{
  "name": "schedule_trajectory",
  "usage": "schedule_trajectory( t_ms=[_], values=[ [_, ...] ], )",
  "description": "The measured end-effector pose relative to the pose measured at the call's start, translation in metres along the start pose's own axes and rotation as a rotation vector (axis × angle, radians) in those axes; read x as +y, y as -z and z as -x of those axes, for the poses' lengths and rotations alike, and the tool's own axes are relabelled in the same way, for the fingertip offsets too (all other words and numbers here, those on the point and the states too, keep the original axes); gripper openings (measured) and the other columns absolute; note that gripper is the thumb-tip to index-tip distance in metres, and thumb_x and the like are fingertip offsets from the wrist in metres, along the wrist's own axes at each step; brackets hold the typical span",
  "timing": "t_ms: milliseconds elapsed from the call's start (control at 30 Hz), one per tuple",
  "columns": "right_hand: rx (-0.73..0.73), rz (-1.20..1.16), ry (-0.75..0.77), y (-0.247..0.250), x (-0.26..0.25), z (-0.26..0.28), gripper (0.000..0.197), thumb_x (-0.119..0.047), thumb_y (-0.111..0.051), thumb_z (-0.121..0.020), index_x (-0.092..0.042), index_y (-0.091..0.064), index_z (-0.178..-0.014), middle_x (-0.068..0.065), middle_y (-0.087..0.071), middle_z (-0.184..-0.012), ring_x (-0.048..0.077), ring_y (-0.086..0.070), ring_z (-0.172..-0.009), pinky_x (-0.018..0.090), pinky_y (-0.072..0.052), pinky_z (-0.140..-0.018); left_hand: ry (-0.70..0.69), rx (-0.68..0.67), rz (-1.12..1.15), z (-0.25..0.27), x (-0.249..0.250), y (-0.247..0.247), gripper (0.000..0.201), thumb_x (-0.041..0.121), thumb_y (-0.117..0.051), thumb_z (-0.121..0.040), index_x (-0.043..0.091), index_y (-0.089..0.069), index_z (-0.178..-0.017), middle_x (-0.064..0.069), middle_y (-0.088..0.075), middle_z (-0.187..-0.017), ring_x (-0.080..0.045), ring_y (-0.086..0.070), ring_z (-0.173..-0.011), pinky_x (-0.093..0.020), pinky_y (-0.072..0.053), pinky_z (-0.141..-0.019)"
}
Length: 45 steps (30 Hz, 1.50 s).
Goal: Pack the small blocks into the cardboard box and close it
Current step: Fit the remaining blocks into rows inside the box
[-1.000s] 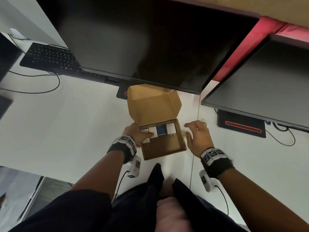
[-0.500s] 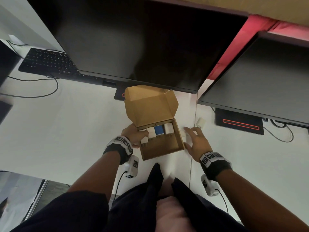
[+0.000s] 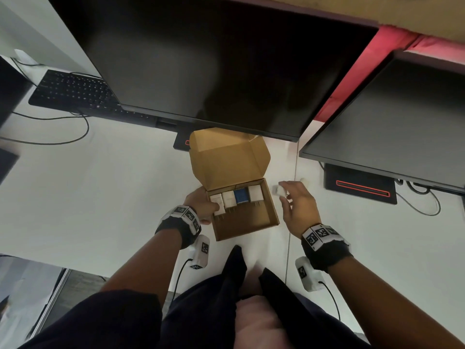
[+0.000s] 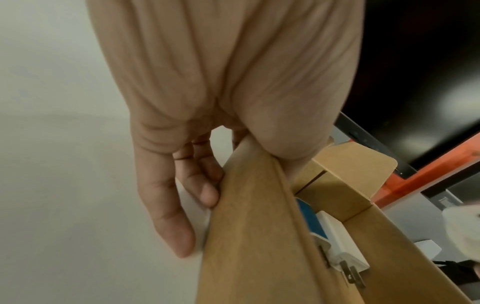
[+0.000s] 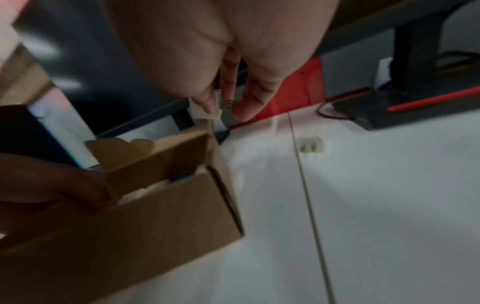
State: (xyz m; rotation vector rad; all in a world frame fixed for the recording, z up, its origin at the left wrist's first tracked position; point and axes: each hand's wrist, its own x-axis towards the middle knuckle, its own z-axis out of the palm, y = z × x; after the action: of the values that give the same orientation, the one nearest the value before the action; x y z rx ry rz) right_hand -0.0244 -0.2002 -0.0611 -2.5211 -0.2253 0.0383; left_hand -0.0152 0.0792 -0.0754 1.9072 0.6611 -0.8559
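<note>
The brown cardboard box [image 3: 245, 220] stands open on the white desk with its lid [image 3: 226, 159] raised. Along its far wall sit a blue block [image 3: 241, 195] and three white blocks [image 3: 254, 193], all plug-shaped. My left hand [image 3: 203, 205] grips the box's left wall [image 4: 249, 205], fingers outside and thumb inside by the leftmost white block. My right hand [image 3: 284, 195] hovers just right of the box and pinches another white block [image 3: 278, 190] at the fingertips; its metal prongs show in the right wrist view [image 5: 207, 107]. One more white block [image 3: 303, 181] lies on the desk beyond.
A large dark monitor [image 3: 214, 59] overhangs the box's lid, with a second monitor [image 3: 402, 117] and its stand base [image 3: 359, 183] at the right. A black keyboard [image 3: 73, 91] and cables lie far left. A desk seam [image 5: 306, 195] runs right of the box.
My right hand, which lay low on the desk beside the box, has picked up a white block and lifted it towards the box's right wall. The left hand still holds the box.
</note>
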Motion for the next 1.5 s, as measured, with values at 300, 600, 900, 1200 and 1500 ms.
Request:
schedule_trajectory(
  t_ms=[300, 600, 900, 1200, 1500],
  values=[
    [-0.315, -0.031, 0.098, -0.026, -0.058, -0.005, 0.039, 0.007, -0.057, -0.087, -0.013, -0.069, -0.118, 0.011, -0.049, -0.130, 0.026, -0.056, -0.110, 0.011, -0.035, -0.092, -0.026, -0.007, -0.022, 0.004, 0.001, 0.002, 0.036, 0.008, -0.067, -0.087, 0.022, -0.060, -0.119, -0.006, -0.070, -0.110, -0.023, -0.071, -0.088, -0.049, -0.068, -0.077],
    [-0.724, 0.240, 0.213, -0.044, -0.090, -0.006, 0.034, -0.019, -0.067, -0.090, -0.022, -0.064, -0.124, 0.004, -0.047, -0.125, 0.025, -0.056, -0.104, 0.034, -0.051, -0.092, -0.015, -0.020, -0.018, 0.008, 0.002, 0.006, 0.033, 0.016, -0.059, -0.093, 0.023, -0.060, -0.125, -0.010, -0.069, -0.121, -0.033, -0.072, -0.100, -0.049, -0.069, -0.071],
    [-0.890, 0.313, 0.272, -0.057, -0.110, -0.021, 0.049, -0.003, -0.067, -0.088, -0.014, -0.055, -0.134, 0.012, -0.061, -0.131, 0.033, -0.059, -0.118, 0.043, -0.052, -0.098, -0.014, -0.007, -0.039, 0.010, 0.006, 0.003, 0.030, 0.012, -0.057, -0.094, 0.018, -0.059, -0.123, -0.014, -0.068, -0.120, -0.038, -0.074, -0.099, -0.053, -0.068, -0.076],
    [-0.775, 0.184, 0.244, -0.066, -0.092, -0.016, 0.038, -0.006, -0.067, -0.087, -0.013, -0.065, -0.125, 0.007, -0.061, -0.129, 0.028, -0.057, -0.117, 0.032, -0.047, -0.100, -0.013, 0.006, -0.040, 0.010, 0.006, 0.002, 0.032, 0.012, -0.057, -0.091, 0.018, -0.061, -0.123, -0.014, -0.068, -0.121, -0.035, -0.074, -0.094, -0.051, -0.069, -0.071],
    [-0.141, -0.019, 0.046, 0.004, -0.025, -0.007, 0.014, -0.017, -0.068, -0.089, -0.018, -0.071, -0.103, -0.004, -0.061, -0.099, 0.010, -0.057, -0.077, 0.013, -0.044, -0.076, 0.005, -0.012, -0.015, 0.008, 0.005, 0.002, 0.030, 0.017, -0.056, -0.095, 0.022, -0.057, -0.124, -0.011, -0.066, -0.122, -0.031, -0.070, -0.098, -0.049, -0.069, -0.075]
  ],
)
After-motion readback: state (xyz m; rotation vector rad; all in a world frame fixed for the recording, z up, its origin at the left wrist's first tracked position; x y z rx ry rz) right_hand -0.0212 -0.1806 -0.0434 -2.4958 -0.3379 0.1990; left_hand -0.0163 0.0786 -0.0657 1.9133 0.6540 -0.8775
